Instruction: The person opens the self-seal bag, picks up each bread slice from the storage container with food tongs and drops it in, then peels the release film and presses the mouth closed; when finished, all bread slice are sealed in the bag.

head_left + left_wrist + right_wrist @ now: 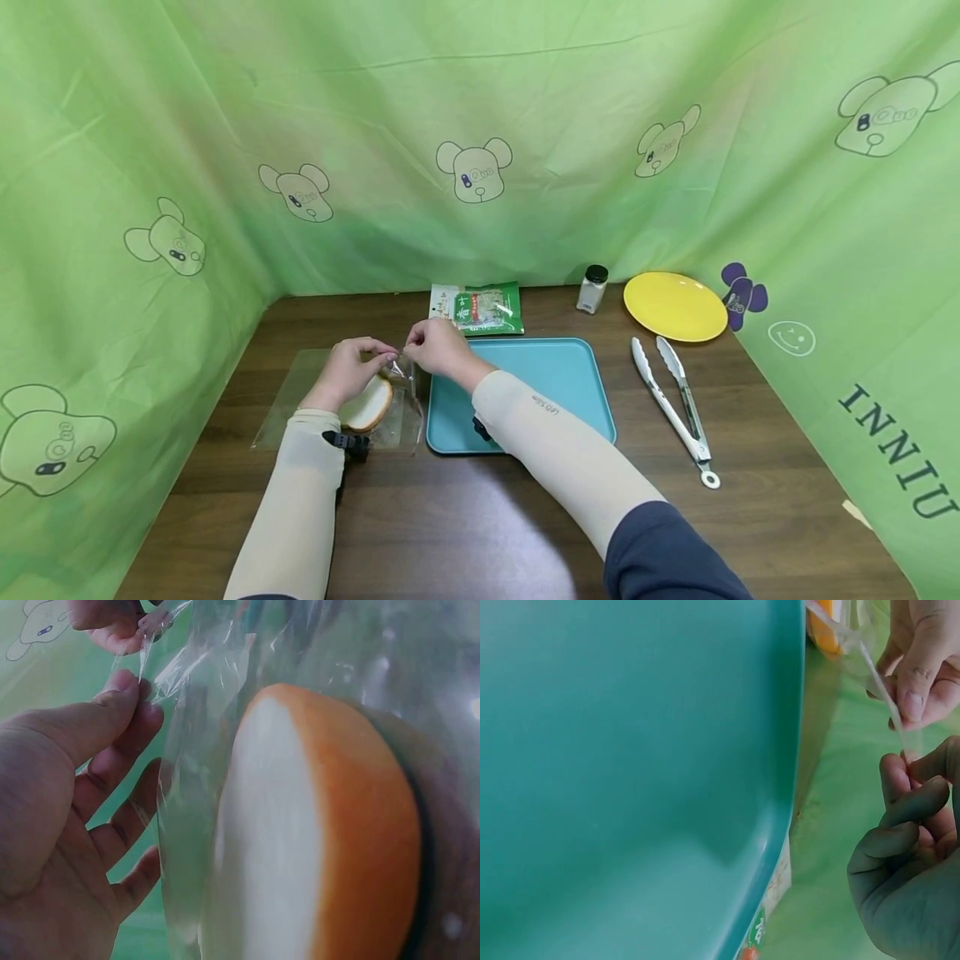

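A clear plastic bag [408, 421] lies on the left of the table, around a white slice of bread [371, 403] with an orange-brown crust. With thumb and forefinger my left hand [347, 368] pinches the bag's far edge, its other fingers loosely spread in the left wrist view. Close beside it, my right hand [442, 348] pinches the same edge, its remaining fingers curled in the right wrist view. The crumpled plastic [169, 664] stretches between the fingertips. In the left wrist view the bread [352, 817] shows through the film.
A blue tray [543, 367] lies right of the bag, under my right forearm. Behind it is a green packet [495, 308]. A black-capped jar [592, 289], a yellow plate [675, 307] and white-handled tongs [678, 408] sit farther right. Green curtains [480, 242] enclose the table.
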